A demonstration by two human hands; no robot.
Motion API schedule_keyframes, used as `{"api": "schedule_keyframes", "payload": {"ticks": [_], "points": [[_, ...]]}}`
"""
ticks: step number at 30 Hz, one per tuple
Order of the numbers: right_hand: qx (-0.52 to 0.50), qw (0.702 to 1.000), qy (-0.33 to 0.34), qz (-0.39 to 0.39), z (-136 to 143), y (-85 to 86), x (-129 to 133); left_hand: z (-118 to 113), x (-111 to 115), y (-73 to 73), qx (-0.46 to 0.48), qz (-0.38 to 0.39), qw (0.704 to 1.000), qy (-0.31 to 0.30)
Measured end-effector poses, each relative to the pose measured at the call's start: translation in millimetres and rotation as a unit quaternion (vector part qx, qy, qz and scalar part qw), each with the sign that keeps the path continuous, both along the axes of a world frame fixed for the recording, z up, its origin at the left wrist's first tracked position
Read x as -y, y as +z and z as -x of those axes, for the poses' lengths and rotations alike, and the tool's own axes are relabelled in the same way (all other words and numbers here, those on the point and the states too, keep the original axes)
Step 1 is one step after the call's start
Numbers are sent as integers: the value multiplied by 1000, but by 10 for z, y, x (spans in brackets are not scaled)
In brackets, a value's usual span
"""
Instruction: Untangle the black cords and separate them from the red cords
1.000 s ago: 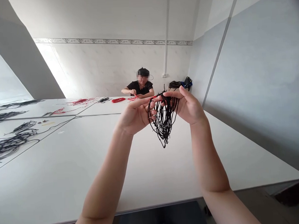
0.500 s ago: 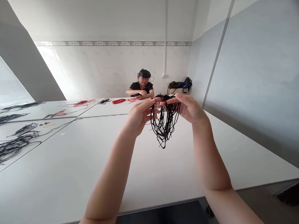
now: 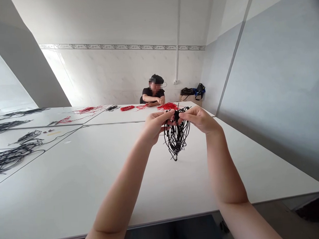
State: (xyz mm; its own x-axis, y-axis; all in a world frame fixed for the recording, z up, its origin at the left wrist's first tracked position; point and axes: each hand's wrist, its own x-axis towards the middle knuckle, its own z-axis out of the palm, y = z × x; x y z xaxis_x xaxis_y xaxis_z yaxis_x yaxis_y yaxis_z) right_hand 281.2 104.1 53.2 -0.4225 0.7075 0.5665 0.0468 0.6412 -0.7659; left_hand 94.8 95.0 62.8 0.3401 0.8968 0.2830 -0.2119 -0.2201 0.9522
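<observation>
A bundle of knotted black cords (image 3: 177,138) hangs in loops from both my hands above the white table (image 3: 178,189). My left hand (image 3: 159,123) grips its top from the left, with thumb and fingers pinched at the gathered part. From the right, my right hand (image 3: 198,118) pinches the same gathered top between thumb and fingertips. The two hands are close together. Some of the left fingers are hidden behind the cords.
Black cords (image 3: 15,154) lie in heaps on the left, and red cords (image 3: 167,106) lie along the far side. A person (image 3: 153,93) sits across the table. Bags (image 3: 192,91) rest on a box in the far corner, near the grey wall (image 3: 276,79).
My fingers have drawn together from a looser, spread hold to a pinch at the bundle's top. My hands have lowered slightly. The person opposite has shifted an arm and leaned right.
</observation>
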Motion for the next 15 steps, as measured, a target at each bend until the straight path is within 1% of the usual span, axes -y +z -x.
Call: {"api": "schedule_keyframes", "payload": {"ticks": [2, 4, 6, 11, 13, 15], "points": [[-2, 1000, -17, -5, -21, 4, 13, 9, -19, 0, 29, 33, 998, -41], [-15, 999, -32, -13, -42, 9, 25, 14, -25, 4, 55, 53, 995, -62], [-26, 999, -41, -17, -55, 13, 36, 15, -18, 7, 59, 51, 995, -69], [-47, 997, -58, -27, -61, 19, 60, 22, 18, 11, 30, 2, 998, -62], [-65, 995, -61, -38, -64, 23, 63, 27, 32, 20, 45, 8, 996, -77], [-92, 993, -62, -43, -69, 27, 61, 29, 48, 35, 81, 43, 989, -113]]}}
